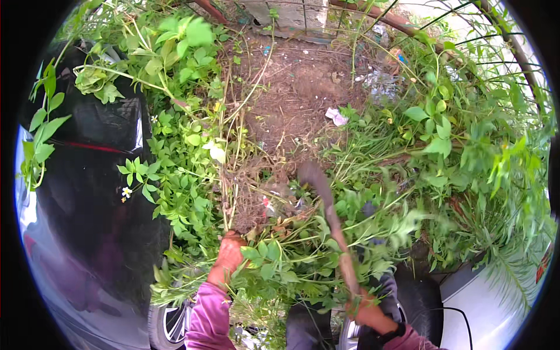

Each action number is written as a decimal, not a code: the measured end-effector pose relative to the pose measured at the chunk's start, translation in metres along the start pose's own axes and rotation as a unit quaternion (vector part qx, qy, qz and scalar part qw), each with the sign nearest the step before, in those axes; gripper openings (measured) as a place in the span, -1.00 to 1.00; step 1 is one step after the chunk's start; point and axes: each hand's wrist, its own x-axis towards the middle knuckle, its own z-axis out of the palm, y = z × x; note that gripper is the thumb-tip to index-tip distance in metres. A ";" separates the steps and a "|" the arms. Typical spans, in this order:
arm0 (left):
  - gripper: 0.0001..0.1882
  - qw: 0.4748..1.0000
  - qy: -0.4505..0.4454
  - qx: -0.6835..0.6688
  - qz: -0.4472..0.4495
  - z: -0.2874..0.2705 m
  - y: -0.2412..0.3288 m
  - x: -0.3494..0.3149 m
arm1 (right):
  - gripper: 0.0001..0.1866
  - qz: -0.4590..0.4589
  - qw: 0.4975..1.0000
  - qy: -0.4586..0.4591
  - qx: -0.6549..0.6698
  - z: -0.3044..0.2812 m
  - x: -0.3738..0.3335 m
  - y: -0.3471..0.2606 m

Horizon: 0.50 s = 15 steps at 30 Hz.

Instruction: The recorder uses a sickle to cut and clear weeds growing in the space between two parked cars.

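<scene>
My left hand, in a purple sleeve, is closed round a bundle of long plant stems near their lower end. The stems run up and away, with a tangle of brown roots and dry stalks beside them. My right hand, with a dark band at the wrist, grips a machete by its lower end. Its dark, curved blade points away and bends left at the tip, over the edge of the bare soil. Cut or pulled leafy weeds lie between my hands, partly covering the machete and my right hand.
A dark car stands close on the left, and a white vehicle is at lower right. Beyond the bare soil are a pale block and a wire fence. Dense weeds flank the soil. Litter lies about.
</scene>
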 end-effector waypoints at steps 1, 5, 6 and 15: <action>-0.95 0.997 0.073 0.002 0.009 0.000 0.005 0.001 | -0.77 0.182 0.930 -0.031 0.318 -0.009 0.018 0.001; -0.95 0.999 0.045 -0.023 -0.012 0.006 -0.004 -0.015 | -0.83 0.232 0.856 -0.027 0.462 -0.039 0.140 -0.049; -0.95 0.998 0.050 -0.030 -0.006 0.000 0.004 -0.006 | -0.88 0.175 0.877 -0.037 0.447 -0.022 0.168 -0.023; -0.89 0.998 0.031 0.032 0.050 -0.044 0.022 -0.004 | -0.88 0.262 0.854 -0.154 0.423 0.053 0.197 -0.015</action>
